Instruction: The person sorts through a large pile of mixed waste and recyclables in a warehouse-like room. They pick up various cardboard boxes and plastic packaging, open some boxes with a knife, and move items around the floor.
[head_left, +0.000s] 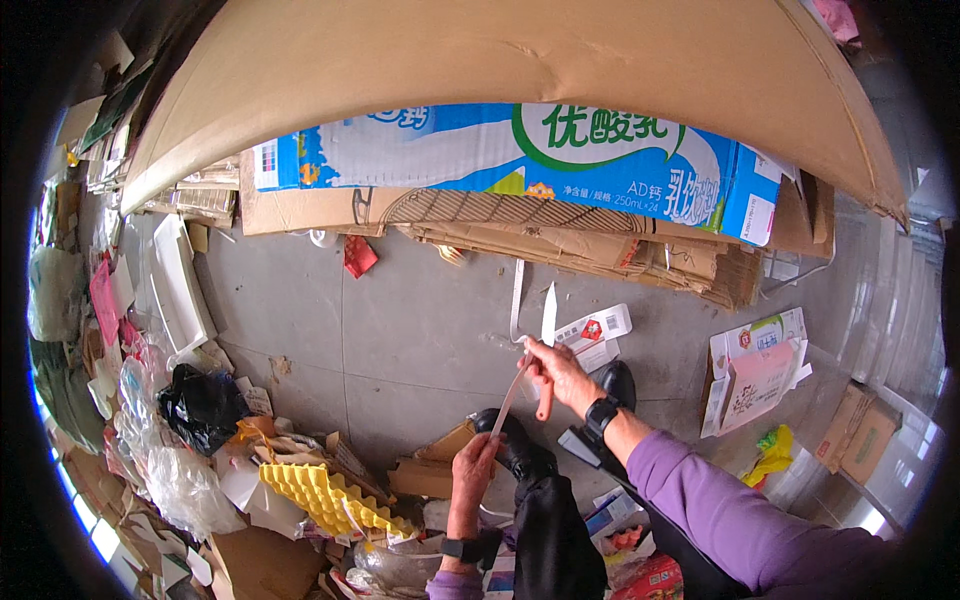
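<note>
My right hand (561, 377) holds a knife (550, 319), blade pointing away from me and its orange-pink handle below the fingers. The same hand also grips a pale flat strap (512, 401), which runs down to my left hand (475, 461), closed on it. Beyond my right hand a length of the strap hangs over the grey floor. Close to the knife lies a flattened white carton (600, 334) with a red mark. Farther off stands a large stack of flattened cardboard (487, 206), with a blue printed drink carton (465, 161) on it.
A big brown cardboard sheet (480, 52) arches across the top. Black plastic (201, 407), clear bags (184, 487) and a yellow egg tray (330, 499) lie in a heap at left. Flattened cartons (754, 375) and a brown box (859, 431) are at right. My shoes are below the hands.
</note>
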